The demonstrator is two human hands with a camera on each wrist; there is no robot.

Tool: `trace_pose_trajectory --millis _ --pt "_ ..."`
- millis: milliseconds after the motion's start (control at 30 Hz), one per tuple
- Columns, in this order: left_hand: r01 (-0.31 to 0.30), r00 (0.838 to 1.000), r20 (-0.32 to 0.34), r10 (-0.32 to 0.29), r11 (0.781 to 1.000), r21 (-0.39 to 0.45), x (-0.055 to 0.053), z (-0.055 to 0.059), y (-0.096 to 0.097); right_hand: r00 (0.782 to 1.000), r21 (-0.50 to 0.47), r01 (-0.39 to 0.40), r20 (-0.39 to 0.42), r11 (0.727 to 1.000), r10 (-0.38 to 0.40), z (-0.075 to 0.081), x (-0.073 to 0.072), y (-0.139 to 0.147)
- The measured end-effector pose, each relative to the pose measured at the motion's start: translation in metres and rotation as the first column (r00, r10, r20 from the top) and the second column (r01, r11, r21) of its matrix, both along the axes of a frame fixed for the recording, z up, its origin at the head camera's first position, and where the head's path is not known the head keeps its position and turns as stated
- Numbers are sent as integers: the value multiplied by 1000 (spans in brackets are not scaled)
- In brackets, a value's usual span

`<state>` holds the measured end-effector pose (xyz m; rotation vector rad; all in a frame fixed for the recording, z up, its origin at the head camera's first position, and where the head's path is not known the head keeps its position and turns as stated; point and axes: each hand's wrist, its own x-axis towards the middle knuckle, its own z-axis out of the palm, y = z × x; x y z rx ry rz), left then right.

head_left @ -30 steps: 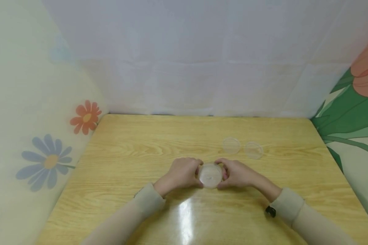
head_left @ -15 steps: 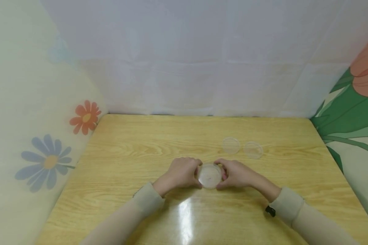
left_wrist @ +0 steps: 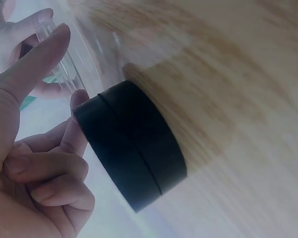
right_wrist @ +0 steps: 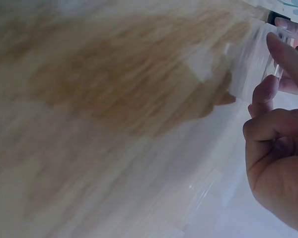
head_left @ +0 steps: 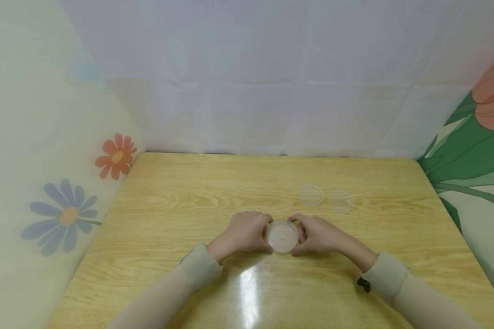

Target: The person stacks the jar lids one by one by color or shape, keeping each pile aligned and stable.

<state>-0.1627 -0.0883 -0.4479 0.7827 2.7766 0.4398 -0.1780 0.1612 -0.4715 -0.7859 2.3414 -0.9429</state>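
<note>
A clear round petri dish (head_left: pixel 282 236) is held between both hands near the middle of the table. My left hand (head_left: pixel 247 232) pinches its left edge between thumb and fingers. From the other side, my right hand (head_left: pixel 319 233) pinches the right edge in the same way. The left wrist view shows the petri dish (left_wrist: pixel 64 69) edge-on, with the left thumb on one rim and an index fingertip at the other. The other left fingers are curled below. In the right wrist view, the right thumb and index finger grip the near edge of the dish.
Two more clear round discs (head_left: pixel 311 195) (head_left: pixel 341 202) lie side by side on the wooden table (head_left: pixel 181 183), beyond the right hand. A black cylindrical thing (left_wrist: pixel 131 144) blocks part of the left wrist view. A white sheet hangs behind; flower-patterned walls flank the table.
</note>
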Motion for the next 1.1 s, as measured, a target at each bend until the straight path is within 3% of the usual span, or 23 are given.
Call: trace_pose_trajectory --millis 1100 --pt "20 1000 17 -19 999 -26 -5 -4 -1 1000 -11 -2 15 1000 2 -5 -2 1"
